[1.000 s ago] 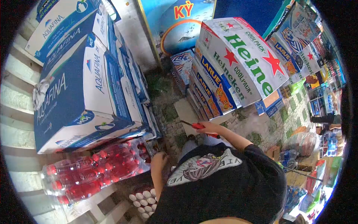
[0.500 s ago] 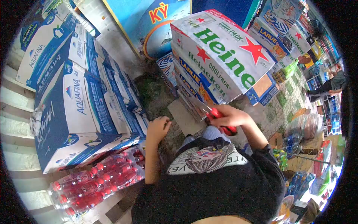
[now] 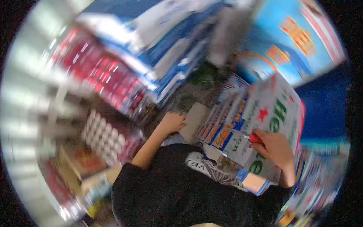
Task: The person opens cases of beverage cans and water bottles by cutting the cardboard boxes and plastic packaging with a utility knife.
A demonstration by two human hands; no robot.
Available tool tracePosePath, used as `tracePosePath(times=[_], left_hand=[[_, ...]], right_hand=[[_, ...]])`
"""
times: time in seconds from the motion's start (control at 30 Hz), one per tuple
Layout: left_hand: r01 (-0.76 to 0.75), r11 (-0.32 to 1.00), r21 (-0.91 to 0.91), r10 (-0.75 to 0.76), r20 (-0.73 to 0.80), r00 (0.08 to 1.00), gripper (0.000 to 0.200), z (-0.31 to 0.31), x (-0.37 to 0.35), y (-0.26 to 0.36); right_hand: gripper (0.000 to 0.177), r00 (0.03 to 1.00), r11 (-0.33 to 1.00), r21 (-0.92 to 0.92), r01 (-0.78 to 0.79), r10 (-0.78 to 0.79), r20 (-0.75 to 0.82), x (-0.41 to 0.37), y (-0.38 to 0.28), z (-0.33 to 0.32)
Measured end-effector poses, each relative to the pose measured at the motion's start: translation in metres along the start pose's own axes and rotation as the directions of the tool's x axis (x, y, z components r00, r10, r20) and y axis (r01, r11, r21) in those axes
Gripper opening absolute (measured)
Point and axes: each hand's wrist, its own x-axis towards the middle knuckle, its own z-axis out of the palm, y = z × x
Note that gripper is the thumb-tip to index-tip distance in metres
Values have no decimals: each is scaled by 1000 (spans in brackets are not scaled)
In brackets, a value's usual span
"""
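1 gap between blue cartons (image 3: 151, 39) and Heineken box (image 3: 270, 119)

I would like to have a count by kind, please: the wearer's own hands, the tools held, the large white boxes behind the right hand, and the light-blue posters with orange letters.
Hands: 2 (left hand, right hand)
Tools held: 1 (red tool)
Large white boxes: 1 (white box)
Posters: 1 (light-blue poster)
Total: 5
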Motion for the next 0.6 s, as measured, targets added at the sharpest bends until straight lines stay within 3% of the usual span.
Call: tracePosePath(times=[0.07,0.17,0.23,0.27,0.33,0.4,0.43,0.47,0.6], left_hand=[[155,986,-54,-159,-82,984,29,20,-34,6],[341,933,-117,-355,-125,926,28,56,-75,17],[535,825,-183,-544,-4,839,30,72,-106,36],[561,805,-192,-572,-2,820,30,78,-120,44],[700,672,-242,-711,53,701,32,91,-144,62],[724,621,-301,-743,67,666,33,102,-159,74],[729,577,-368,-762,80,643,34,107,-164,76],[729,579,-365,-759,85,645,34,111,-165,76],[706,616,-350,-734,70,675,38,103,-165,71]], right_hand=[[34,995,993,-114,17,-5,100,17,8,-2],[33,955,947,-169,272,-244,170,55,15,8],[32,885,890,-151,431,-384,262,78,19,11],[32,870,875,-148,461,-412,273,89,16,15],[32,819,812,-202,548,-470,330,101,8,26],[31,809,812,-157,561,-500,309,104,12,39],[32,795,816,-159,556,-466,389,102,13,40],[33,776,821,-165,547,-423,468,100,13,41],[36,812,877,-130,463,-361,459,105,14,37]])
